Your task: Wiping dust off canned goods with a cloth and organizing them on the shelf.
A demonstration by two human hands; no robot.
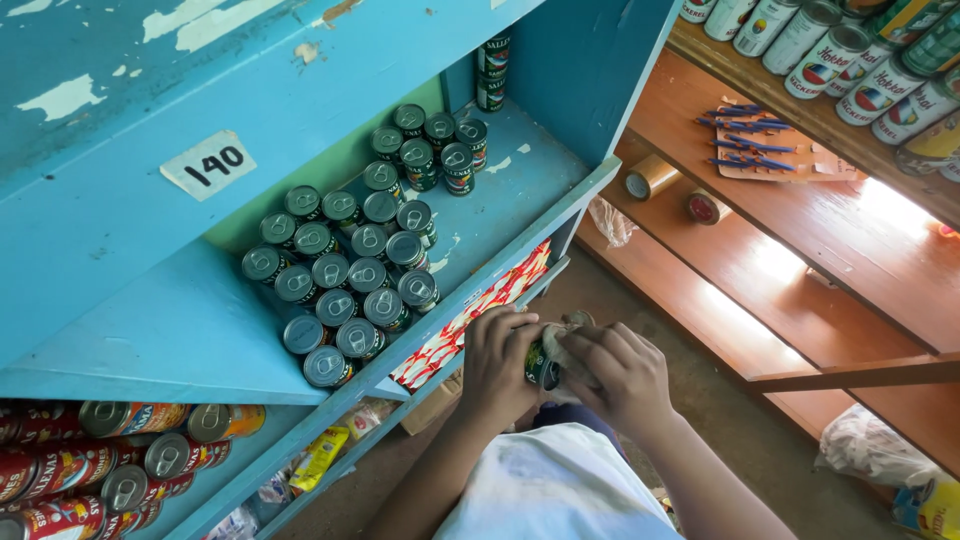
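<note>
My left hand (pixel 497 362) grips a small green tin can (pixel 541 366) in front of the blue shelf unit. Against the can's top my right hand (pixel 618 372) presses a pale cloth (pixel 560 345). Both hands are just below the front edge of the blue shelf (pixel 520 165) that carries several rows of similar green cans (pixel 352 272) with silver pull-tab lids.
A lower blue shelf at the left holds red and orange cans (pixel 120 455) lying on their sides. To the right stands a wooden shelf (pixel 800 270) with tape rolls (pixel 650 178), blue pens on a card (pixel 745 135) and white cans (pixel 860 70) above. Brown floor lies below.
</note>
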